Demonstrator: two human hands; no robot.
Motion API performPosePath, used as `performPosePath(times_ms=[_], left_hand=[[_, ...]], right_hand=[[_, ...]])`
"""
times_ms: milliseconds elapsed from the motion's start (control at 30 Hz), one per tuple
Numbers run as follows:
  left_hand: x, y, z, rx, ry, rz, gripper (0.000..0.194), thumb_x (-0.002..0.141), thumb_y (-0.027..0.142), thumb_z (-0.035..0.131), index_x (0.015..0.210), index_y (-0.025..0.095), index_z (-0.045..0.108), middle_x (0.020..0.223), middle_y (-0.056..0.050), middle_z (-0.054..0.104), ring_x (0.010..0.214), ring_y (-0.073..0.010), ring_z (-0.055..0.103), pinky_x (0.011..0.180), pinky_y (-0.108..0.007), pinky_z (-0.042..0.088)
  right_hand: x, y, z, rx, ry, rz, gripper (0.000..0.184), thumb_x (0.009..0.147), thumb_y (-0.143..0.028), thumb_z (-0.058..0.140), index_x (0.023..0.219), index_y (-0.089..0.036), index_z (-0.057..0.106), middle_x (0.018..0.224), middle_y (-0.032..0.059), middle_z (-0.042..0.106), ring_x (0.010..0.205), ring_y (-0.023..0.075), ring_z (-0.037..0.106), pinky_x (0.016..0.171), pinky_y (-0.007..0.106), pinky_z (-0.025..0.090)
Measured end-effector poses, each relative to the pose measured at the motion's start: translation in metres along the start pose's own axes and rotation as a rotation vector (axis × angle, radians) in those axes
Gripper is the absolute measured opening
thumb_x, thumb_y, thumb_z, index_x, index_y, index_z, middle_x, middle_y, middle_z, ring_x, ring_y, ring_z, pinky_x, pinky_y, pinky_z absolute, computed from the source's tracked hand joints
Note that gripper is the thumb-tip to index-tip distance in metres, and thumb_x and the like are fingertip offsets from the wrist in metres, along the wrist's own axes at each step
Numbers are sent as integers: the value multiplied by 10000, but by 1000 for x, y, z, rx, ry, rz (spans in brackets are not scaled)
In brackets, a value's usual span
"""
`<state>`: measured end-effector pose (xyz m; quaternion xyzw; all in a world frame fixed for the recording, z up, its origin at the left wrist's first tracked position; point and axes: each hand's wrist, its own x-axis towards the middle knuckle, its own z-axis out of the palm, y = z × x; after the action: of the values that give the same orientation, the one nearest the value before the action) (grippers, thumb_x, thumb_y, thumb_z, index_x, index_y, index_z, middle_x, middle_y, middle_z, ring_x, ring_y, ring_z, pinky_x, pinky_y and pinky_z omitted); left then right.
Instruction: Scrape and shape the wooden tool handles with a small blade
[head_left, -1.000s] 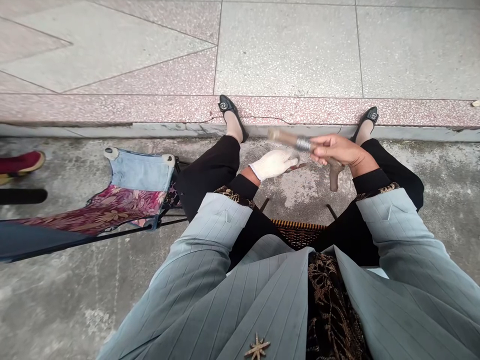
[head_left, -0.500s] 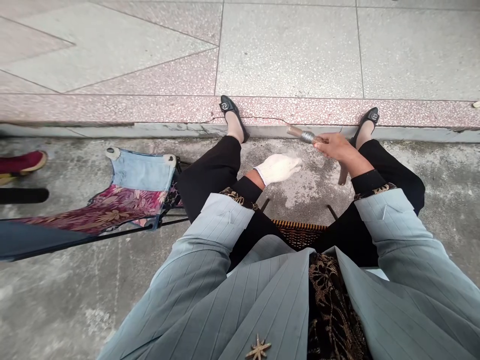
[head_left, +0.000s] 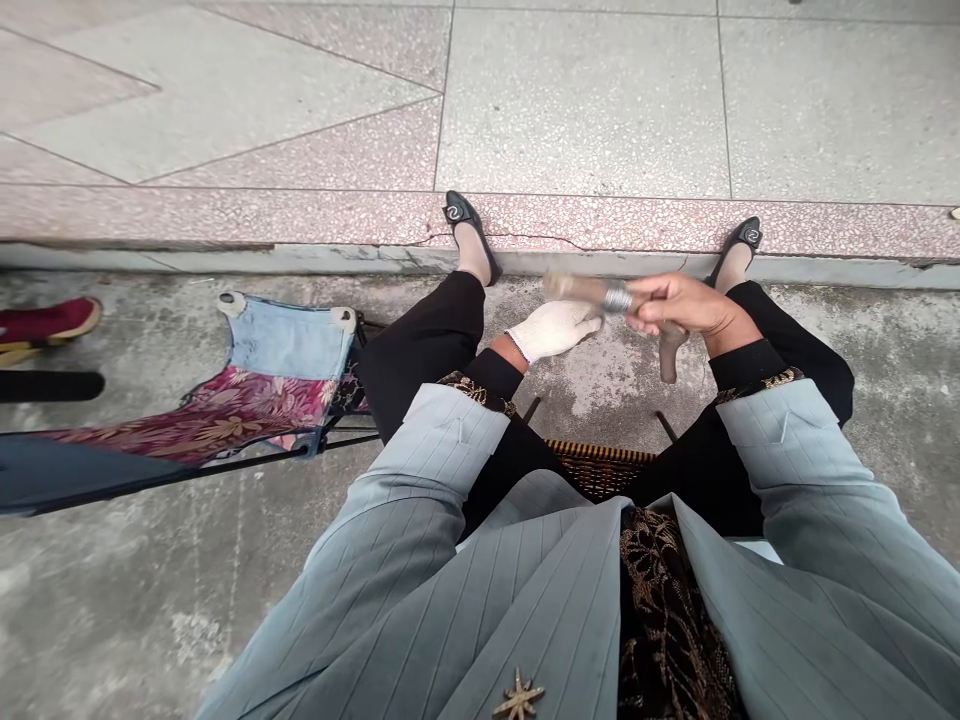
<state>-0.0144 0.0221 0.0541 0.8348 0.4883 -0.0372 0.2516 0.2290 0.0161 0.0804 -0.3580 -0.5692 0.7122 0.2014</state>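
My right hand (head_left: 690, 303) is bare and closed around a pale brown, stick-like thing bound with silver wire (head_left: 617, 296). Its far end points left and is smeared by motion, passing just above my left hand (head_left: 551, 330). From under my right fingers hangs a thin, dark brown piece (head_left: 670, 355), which looks like sheer stocking fabric. My left hand wears a white knitted glove, its fingers drawn together towards the right. What they hold, if anything, I cannot make out.
A low folding chair with denim and flowered cloth (head_left: 289, 340) stands at my left. Beyond it is a red shoe (head_left: 49, 320). My black shoes (head_left: 466, 230) rest on the pink stone step (head_left: 600, 215). A woven seat edge (head_left: 596, 462) shows between my legs.
My right hand has swung the wire-bound end left and slightly down, nearer the glove. The gloved hand has hardly moved.
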Motion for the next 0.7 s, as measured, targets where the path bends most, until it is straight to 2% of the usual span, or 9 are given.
performPosePath(times_ms=[67, 133, 200, 300, 400, 500, 700], left_hand=[[1, 0, 3, 10, -40, 94, 502, 1060, 394, 350, 1065, 158, 792, 909, -80, 783, 789, -198, 712, 728, -254, 534], [3, -1, 7, 50, -97, 163, 374, 1056, 373, 435, 1127, 193, 755, 980, -83, 794, 856, -201, 729, 779, -263, 509], [4, -2, 11, 106, -140, 184, 354, 1068, 383, 431, 1168, 209, 722, 1052, -89, 793, 913, -216, 733, 792, -283, 491], [5, -3, 15, 153, -168, 234, 386, 1088, 396, 377, 1234, 219, 687, 1156, -80, 781, 985, -226, 733, 792, -292, 474], [5, -3, 18, 184, -167, 254, 406, 1095, 400, 356, 1276, 215, 669, 1193, -84, 774, 991, -224, 736, 777, -293, 472], [4, -2, 19, 219, -162, 257, 404, 1091, 399, 375, 1276, 195, 670, 1185, -106, 774, 1005, -238, 740, 787, -300, 483], [1, -1, 15, 207, -126, 172, 375, 1070, 414, 440, 1274, 194, 665, 1111, -125, 781, 1006, -246, 736, 834, -315, 473]], right_hand=[[0, 0, -4, 86, 256, -81, 554, 735, -584, 873, 1066, -164, 728, 738, -14, 613, 574, 98, 493, 538, 248, 421], [4, 6, -9, 97, 443, -52, 533, 712, -602, 888, 960, -175, 688, 721, -7, 591, 569, 106, 490, 528, 256, 415], [10, 14, -14, 67, 552, 29, 499, 722, -581, 883, 928, -183, 664, 697, -5, 576, 558, 113, 481, 527, 265, 413], [16, 23, -17, -98, 643, 155, 376, 824, -475, 801, 1011, -167, 694, 686, -3, 573, 564, 126, 490, 561, 279, 424], [18, 24, -15, -481, 659, 288, 308, 895, -359, 700, 1110, -143, 744, 769, 38, 648, 669, 176, 583, 637, 299, 436], [18, 22, -11, -839, 589, 390, 331, 935, -351, 652, 1169, -150, 771, 972, 102, 746, 862, 250, 657, 701, 321, 422], [21, 20, -6, -1110, 353, 516, 425, 981, -379, 621, 1336, -172, 730, 1233, 158, 755, 1037, 305, 672, 749, 341, 409]])
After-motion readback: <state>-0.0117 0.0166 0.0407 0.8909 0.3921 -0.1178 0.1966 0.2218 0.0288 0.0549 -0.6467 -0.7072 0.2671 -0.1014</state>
